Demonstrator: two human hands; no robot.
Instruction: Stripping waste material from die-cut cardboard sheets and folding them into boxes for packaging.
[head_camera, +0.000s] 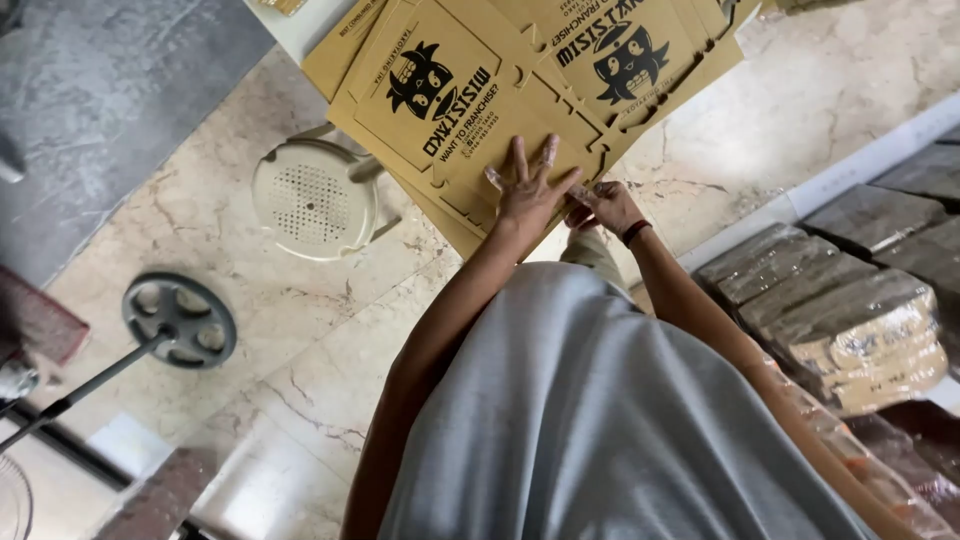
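The top blank, a flat die-cut sheet of brown card printed with a black cartoon figure, lies on a stack of blanks at twelve o'clock from the person's chest; its long axis runs from about seven o'clock to one o'clock, tilted across the view, and its near edge with the cut tabs faces the person; the left hand rests flat on that near edge, palm down, its fingers spread wide apart and pointing to twelve, so the body of the blank lies straight ahead of the fingertips; the right hand, with a dark band at the wrist, sits just beside it at three o'clock, touching the edge of the card, its fingers curled together on what seems a tab or corner, though whether they pinch it I cannot tell; of the two the left lies farther onto the sheet, the right only at its rim. Outward from there: a round white stool stands at nine o'clock from the hands on the marble floor; a grey fan base with its pole lies at eight o'clock, well apart; wrapped bundles of card are stacked at four o'clock beside the right arm.
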